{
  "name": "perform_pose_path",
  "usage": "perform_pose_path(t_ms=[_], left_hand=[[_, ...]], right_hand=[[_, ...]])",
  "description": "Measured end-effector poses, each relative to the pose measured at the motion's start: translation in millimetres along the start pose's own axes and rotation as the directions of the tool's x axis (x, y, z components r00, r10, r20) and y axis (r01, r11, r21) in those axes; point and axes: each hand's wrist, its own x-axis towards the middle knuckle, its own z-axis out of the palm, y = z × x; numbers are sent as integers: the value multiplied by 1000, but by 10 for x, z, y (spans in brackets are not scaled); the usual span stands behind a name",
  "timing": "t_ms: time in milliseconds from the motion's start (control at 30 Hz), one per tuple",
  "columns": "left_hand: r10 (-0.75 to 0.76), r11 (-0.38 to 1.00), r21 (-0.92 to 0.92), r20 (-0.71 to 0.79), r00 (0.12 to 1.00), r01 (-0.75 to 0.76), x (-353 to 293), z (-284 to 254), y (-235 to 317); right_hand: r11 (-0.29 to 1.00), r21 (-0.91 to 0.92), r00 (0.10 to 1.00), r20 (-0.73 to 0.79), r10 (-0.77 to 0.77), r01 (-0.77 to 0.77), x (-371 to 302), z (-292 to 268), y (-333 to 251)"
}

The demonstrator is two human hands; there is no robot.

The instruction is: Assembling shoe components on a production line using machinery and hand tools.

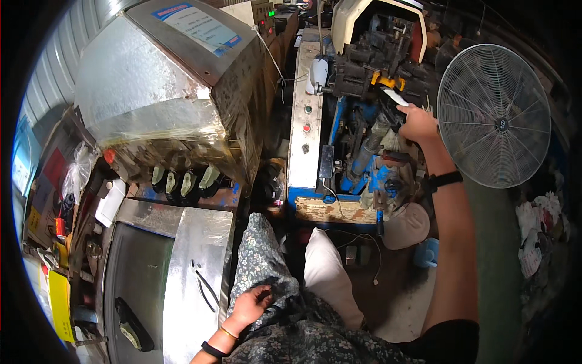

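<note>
My right hand [420, 123] reaches forward to the machine [388, 51], its fingers closed on a slim white piece [395, 97] whose kind I cannot make out. The piece points toward yellow clamp-like parts [388, 80] on the machine. Low in front of me, my left hand [251, 306] rests on the flowered apron [260, 255] over my lap. Its fingers are curled inward, and whatever they may hold is hidden. Left of that hand, a black shoe [132, 327] lies on a dark belt, and a black strap-like strip [207, 288] lies on a metal sheet.
A round wire fan [502, 121] stands close to my right forearm. A control panel [306, 127] with buttons lies left of the machine. Several black shoes [189, 184] sit under a large metal hood [145, 73]. A beige round stool-like thing [406, 226] stands below the machine.
</note>
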Motion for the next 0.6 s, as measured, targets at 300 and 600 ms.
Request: perform_pose_path(t_ms=[300, 600], left_hand=[[45, 982, 186, -64, 997, -33, 8, -5, -37], [175, 926, 344, -29, 984, -155, 105, 90, 14]], right_hand=[[991, 17, 967, -224, -122, 129, -206, 1055, 175], [988, 141, 981, -193, -34, 62, -106, 870, 198]])
